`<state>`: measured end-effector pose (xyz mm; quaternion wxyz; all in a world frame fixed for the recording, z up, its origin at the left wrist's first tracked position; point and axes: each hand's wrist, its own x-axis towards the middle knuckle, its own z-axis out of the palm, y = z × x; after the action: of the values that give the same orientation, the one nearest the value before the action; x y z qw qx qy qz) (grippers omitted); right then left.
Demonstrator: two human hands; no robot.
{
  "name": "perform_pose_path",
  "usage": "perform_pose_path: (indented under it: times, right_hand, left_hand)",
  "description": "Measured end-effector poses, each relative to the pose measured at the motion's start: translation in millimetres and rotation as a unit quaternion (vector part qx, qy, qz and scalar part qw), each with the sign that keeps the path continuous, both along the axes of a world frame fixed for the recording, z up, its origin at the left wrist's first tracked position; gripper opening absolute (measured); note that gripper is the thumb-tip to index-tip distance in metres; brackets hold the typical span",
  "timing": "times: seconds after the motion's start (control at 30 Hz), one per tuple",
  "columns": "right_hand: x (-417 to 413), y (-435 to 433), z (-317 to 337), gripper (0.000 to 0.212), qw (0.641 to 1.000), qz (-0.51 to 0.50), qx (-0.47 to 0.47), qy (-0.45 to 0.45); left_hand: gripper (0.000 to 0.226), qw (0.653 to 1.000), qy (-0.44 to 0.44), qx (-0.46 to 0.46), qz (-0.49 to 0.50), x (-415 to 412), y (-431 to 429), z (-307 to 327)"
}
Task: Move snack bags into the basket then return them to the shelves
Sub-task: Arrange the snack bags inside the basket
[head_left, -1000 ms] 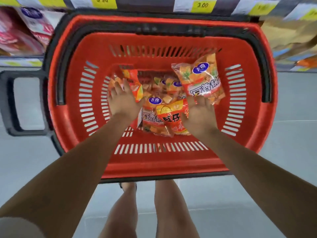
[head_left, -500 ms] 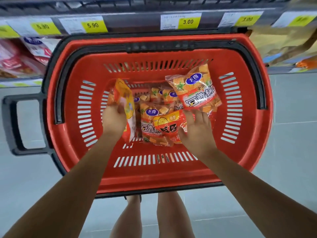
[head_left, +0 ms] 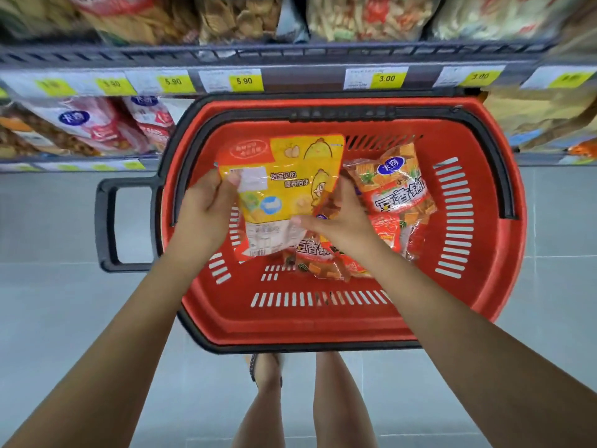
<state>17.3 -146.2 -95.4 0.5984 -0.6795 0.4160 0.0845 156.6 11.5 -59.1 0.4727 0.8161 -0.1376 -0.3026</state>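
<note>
A red plastic basket (head_left: 478, 253) with a black rim stands on the floor below the shelves. Inside it lie several orange snack bags, among them one with a blue round logo (head_left: 392, 185) leaning toward the right wall. A yellow and orange snack bag (head_left: 284, 176) is lifted above the basket's left half, its back side facing me. My left hand (head_left: 206, 208) grips its left edge, thumb on the front. My right hand (head_left: 339, 218) holds its lower right edge, thumb across the bag, fingers hidden behind it.
The basket's black pull handle (head_left: 109, 221) sticks out to the left. A shelf edge with yellow price tags (head_left: 245, 80) runs above the basket, with snack bags on the upper shelf (head_left: 239, 17) and on the lower shelf (head_left: 97, 124) at left. My legs stand on grey floor tiles.
My left hand has lifted the yellow bag out of the pile and turned it flat toward me. My right hand left the orange bags and took hold of its lower right edge.
</note>
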Motion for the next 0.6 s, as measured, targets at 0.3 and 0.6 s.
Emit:
perform_pose_path:
  times: [0.3,0.6]
  right_hand:
    - [-10,13,5,0.079,0.991,-0.085,0.085,-0.066]
    - [-15,12,22,0.05,0.975,-0.173,-0.135,-0.034]
  left_hand:
    - [0.027,0.987,0.108,-0.057,0.102,-29,-10,30]
    - [0.064,0.979,0.097,0.026,0.175,-51,-28,25]
